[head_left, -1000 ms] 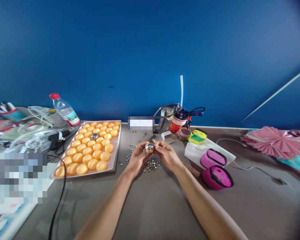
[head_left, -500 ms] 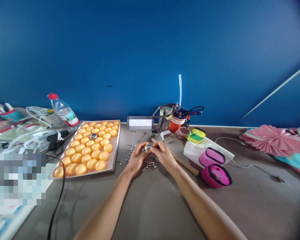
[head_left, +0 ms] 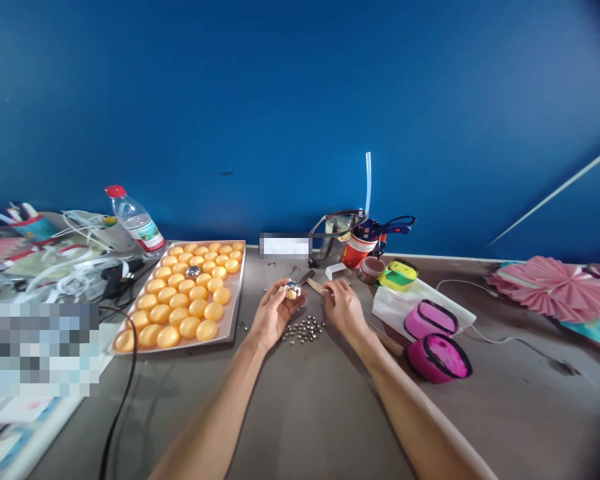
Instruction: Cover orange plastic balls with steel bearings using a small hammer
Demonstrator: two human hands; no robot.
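My left hand [head_left: 275, 310] holds up an orange ball [head_left: 293, 291] with shiny silver pieces on its upper side, pinched between thumb and fingers. My right hand [head_left: 345, 303] is apart from the ball, over the wooden handle of a hammer [head_left: 317, 285]. Its fingers are curled together, and what they hold, if anything, is hidden. Below and between the hands lies a pile of small silver beads [head_left: 305, 330]. To the left, a shallow white tray [head_left: 236, 293] bears several rows of orange balls [head_left: 179, 315]; one silver-studded ball [head_left: 193, 271] sits among them.
A water bottle [head_left: 143, 227] and tangled white cables [head_left: 75, 273] stand at left. Behind the hands are a red cup [head_left: 359, 252], a small jar [head_left: 371, 270] and a white block [head_left: 336, 271]. Pink pouches [head_left: 440, 358] and a pink paper fan [head_left: 555, 287] lie at right.
Both hands were together on the silver-studded ball. My right hand has let go and moved right, over the hammer handle. The left hand keeps the ball; the view has shifted slightly.
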